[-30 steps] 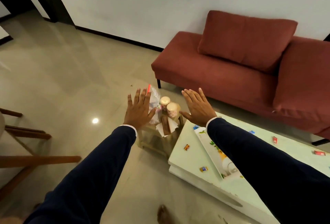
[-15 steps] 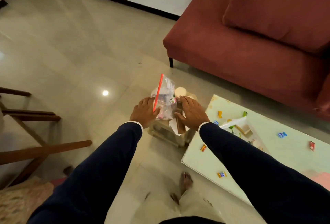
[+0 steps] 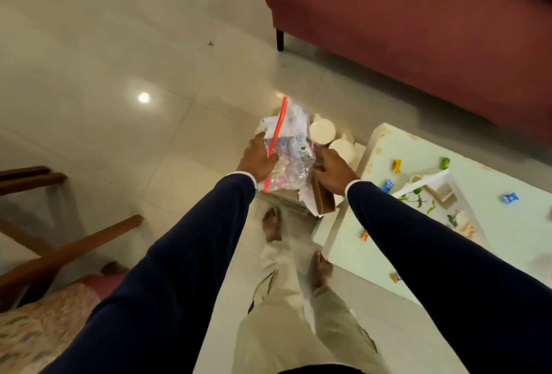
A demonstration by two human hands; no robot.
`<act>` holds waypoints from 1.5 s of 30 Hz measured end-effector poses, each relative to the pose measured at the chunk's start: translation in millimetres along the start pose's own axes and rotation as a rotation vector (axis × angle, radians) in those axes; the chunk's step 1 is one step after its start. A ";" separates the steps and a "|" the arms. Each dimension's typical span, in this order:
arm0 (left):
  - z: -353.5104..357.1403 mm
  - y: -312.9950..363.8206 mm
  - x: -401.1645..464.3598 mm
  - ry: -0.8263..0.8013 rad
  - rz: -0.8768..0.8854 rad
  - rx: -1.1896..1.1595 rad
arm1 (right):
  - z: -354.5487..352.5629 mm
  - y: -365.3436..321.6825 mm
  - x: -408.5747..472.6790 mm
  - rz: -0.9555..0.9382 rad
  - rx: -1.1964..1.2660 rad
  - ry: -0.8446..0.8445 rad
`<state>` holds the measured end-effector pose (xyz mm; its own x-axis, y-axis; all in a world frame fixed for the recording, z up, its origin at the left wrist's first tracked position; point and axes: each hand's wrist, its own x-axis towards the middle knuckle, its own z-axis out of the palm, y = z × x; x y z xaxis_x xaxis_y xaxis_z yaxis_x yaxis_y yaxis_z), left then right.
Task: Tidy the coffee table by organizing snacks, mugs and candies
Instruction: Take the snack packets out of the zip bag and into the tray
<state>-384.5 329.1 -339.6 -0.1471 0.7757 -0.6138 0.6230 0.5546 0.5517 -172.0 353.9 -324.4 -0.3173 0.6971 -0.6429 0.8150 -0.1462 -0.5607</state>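
A small low box (image 3: pixel 286 194) stands on the floor by the coffee table's (image 3: pixel 373 254) left corner. It holds a clear zip bag (image 3: pixel 294 146) with a red strip, two cream mugs (image 3: pixel 322 132) (image 3: pixel 342 148) and brown paper packets (image 3: pixel 322 200). My left hand (image 3: pixel 258 158) curls over the box's left side against the bag. My right hand (image 3: pixel 334 175) presses on its right side over the brown paper. Loose candies lie on the pale table top: a blue one (image 3: pixel 387 185), an orange one (image 3: pixel 396 165), a green one (image 3: pixel 445 162). How much of the box my fingers grip is hidden.
A white floral tray (image 3: pixel 418 191) lies on the table. A red sofa (image 3: pixel 418 30) runs behind it. Wooden chair legs (image 3: pixel 59 248) and a patterned cushion (image 3: pixel 38 329) are at the left. My bare feet (image 3: pixel 271 224) stand on the glossy tiled floor beside the box.
My hands went from raised and spread above the box down onto its two sides. The view tilted down and closer, so my legs and feet now show.
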 end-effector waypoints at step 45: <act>-118.1 76.6 -52.7 -0.097 0.378 -0.624 | -16.8 -133.0 -44.2 -0.185 0.610 -0.042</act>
<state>-419.8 366.3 -198.3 0.0776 0.9338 -0.3492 0.0607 0.3452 0.9366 -258.3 354.3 -212.6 -0.4550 0.7230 -0.5199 0.3266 -0.4077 -0.8527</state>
